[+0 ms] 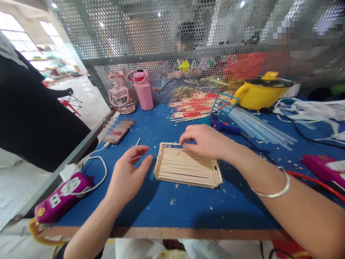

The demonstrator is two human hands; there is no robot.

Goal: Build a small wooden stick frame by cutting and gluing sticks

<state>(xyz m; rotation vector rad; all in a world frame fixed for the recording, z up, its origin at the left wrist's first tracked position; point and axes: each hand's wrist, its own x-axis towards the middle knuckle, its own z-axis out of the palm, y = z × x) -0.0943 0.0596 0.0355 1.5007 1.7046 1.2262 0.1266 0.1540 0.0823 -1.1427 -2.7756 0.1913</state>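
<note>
A shallow tray made of thin wooden sticks [188, 167] lies on the blue tabletop, with a low railing round its edge. My right hand [202, 141] is over its back edge, thumb and forefinger curled close together at the back rail; what they grip, if anything, is too small to make out. To the left of the tray is my left hand [132, 171], its thumb and fingers apart and nothing between them. A short loose stick [138, 141] lies behind it. Beyond my right hand rests a blue glue gun [225, 127] beside a blue wire stand [224, 105].
Behind are a pile of sticks [192, 104], clear glue sticks [261, 126], a yellow pot [260, 94] and a pink bottle [143, 91]. A phone [118, 131] and purple power strip [63, 198] lie left. A perforated metal screen [151, 43] stands behind; people are beyond it.
</note>
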